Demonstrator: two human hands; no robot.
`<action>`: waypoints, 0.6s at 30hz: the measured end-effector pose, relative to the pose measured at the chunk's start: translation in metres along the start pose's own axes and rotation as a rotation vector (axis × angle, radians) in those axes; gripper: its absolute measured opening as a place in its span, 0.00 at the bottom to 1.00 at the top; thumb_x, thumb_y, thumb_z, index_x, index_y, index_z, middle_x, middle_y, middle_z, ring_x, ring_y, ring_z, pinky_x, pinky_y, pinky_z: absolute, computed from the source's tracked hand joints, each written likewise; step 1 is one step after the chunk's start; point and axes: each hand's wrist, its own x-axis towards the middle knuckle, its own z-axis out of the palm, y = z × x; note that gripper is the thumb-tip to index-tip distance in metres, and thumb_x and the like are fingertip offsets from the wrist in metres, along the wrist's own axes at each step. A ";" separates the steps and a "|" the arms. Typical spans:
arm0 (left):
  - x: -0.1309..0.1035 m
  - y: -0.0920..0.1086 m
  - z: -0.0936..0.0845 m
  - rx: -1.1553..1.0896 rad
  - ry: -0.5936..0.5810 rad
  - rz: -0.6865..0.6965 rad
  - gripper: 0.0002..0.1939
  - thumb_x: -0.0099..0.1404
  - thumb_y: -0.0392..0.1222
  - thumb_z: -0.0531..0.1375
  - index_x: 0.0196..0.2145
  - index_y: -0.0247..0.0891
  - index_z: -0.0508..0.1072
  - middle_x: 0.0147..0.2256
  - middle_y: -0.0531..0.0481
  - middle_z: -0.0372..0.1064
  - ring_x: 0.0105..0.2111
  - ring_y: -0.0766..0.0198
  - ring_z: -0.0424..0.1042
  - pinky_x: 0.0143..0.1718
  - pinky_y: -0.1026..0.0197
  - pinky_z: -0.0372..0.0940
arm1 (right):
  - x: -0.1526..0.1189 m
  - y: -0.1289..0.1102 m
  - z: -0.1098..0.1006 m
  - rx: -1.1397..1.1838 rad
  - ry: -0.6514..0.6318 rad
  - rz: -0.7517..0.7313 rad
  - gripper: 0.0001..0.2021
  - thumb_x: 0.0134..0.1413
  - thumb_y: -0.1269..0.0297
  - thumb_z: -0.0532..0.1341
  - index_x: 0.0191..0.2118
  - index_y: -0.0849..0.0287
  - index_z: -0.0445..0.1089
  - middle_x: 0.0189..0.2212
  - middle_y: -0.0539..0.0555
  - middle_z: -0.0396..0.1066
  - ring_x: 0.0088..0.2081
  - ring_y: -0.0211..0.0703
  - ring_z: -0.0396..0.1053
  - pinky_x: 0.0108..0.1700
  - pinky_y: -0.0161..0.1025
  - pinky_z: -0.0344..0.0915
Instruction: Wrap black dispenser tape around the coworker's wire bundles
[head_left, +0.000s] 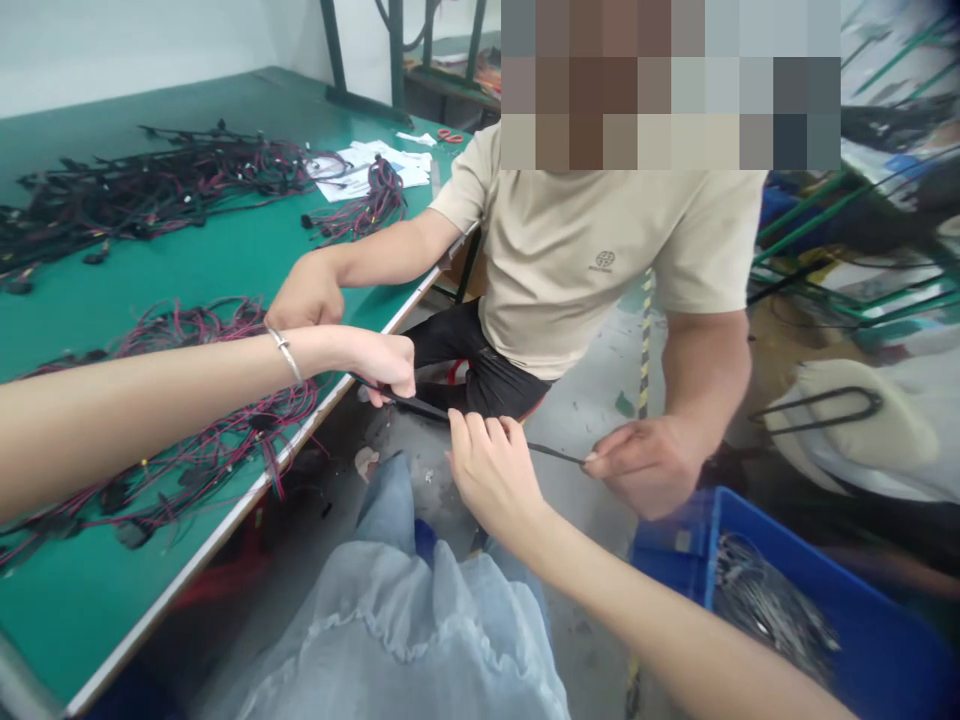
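Observation:
A thin black cable stretches in the air beyond the table's edge. My left hand, with a bracelet at the wrist, is closed round its left part. Farther right, my right hand pinches the same cable with bent fingers. A co-worker's hand holds the cable's right end. The co-worker's other hand is over the table behind my left wrist; what it touches is hidden.
On the green table lie a long pile of black harnesses, red and black wires, papers and red scissors. A blue bin with cables stands at the lower right. A person in a beige shirt sits opposite.

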 end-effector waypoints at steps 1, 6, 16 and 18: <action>0.000 0.001 0.000 0.008 0.008 -0.009 0.05 0.44 0.32 0.52 0.14 0.33 0.60 0.14 0.54 0.54 0.18 0.69 0.57 0.24 0.63 0.60 | 0.004 -0.003 0.004 0.019 -0.046 0.023 0.13 0.57 0.68 0.51 0.48 0.65 0.61 0.35 0.61 0.68 0.37 0.50 0.66 0.42 0.47 0.58; 0.002 0.002 0.004 0.060 -0.026 -0.070 0.08 0.44 0.30 0.54 0.12 0.33 0.62 0.13 0.54 0.56 0.17 0.69 0.57 0.23 0.63 0.57 | 0.041 0.007 0.004 0.262 -0.454 0.058 0.19 0.58 0.51 0.49 0.32 0.60 0.68 0.28 0.58 0.72 0.31 0.47 0.70 0.32 0.38 0.60; -0.013 0.004 -0.002 -0.075 -0.009 -0.006 0.12 0.49 0.27 0.53 0.12 0.31 0.65 0.11 0.54 0.58 0.17 0.70 0.56 0.26 0.63 0.57 | 0.037 -0.021 -0.022 0.087 -0.020 0.030 0.20 0.53 0.58 0.58 0.49 0.64 0.59 0.37 0.62 0.68 0.40 0.52 0.67 0.43 0.47 0.58; -0.014 0.004 -0.003 -0.092 -0.016 0.002 0.13 0.49 0.26 0.53 0.11 0.31 0.64 0.11 0.54 0.58 0.16 0.71 0.56 0.25 0.64 0.56 | 0.035 -0.032 -0.015 0.093 -0.008 0.046 0.14 0.55 0.60 0.56 0.43 0.63 0.61 0.33 0.59 0.67 0.36 0.50 0.67 0.39 0.45 0.59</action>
